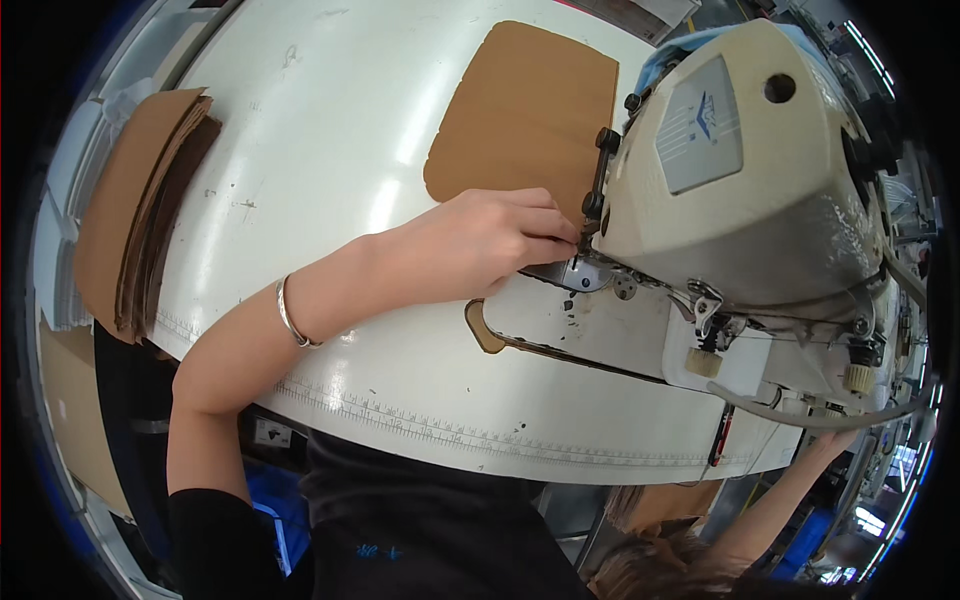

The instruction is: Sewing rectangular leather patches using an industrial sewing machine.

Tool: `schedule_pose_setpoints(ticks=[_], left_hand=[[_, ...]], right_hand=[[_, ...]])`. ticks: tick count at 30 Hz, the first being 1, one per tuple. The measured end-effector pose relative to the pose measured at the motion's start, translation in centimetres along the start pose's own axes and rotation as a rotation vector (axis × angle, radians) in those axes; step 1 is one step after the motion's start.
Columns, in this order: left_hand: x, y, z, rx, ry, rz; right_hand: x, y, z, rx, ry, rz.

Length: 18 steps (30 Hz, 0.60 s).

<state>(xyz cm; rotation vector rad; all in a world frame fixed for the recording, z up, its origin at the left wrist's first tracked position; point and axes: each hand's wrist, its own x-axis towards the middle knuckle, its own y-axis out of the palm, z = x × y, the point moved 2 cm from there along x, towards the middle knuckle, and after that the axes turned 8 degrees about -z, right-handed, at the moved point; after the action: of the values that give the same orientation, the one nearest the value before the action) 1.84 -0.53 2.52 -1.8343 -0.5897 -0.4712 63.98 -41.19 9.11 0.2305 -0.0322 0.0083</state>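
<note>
We list: one brown panel [530,110], flat on the table [300,120] beyond our left hand [490,240]; left fingers [550,222], bent beside the sewing machine [640,215], grasp uncertain; right hand [835,440], grip indiscernible. Risk: should the machine start early, those left fingers could be pricked.

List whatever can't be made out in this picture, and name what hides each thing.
Head view:
- Near edge of the brown panel: partly covered by the left hand.
- Anything pinched there: masked by the hand's own fingers and the sewing machine.
- The right hand's hold: obscured around the grey hose, and too small.
- Number of layers in the brown stack: edges too blurred to count.
</note>
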Motion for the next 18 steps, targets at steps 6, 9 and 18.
schedule_pose_setpoints(ticks=[6,9,18], left_hand=[[3.5,-0.8,8.2,-0.038,-0.049,-0.129],[1.3,-2.3,9.8,0.363,-0.287,-0.07],[-10.3,-6.6,-8.3,0.696,-0.553,0.198]], right_hand=[[-19.2,5.9,2.8,-0.696,-0.846,-0.316],[-31.7,9.8,0.5,-0.706,-0.973,0.11],[-46.8,18.4,-8.3,-0.544,-1.003,1.422]])
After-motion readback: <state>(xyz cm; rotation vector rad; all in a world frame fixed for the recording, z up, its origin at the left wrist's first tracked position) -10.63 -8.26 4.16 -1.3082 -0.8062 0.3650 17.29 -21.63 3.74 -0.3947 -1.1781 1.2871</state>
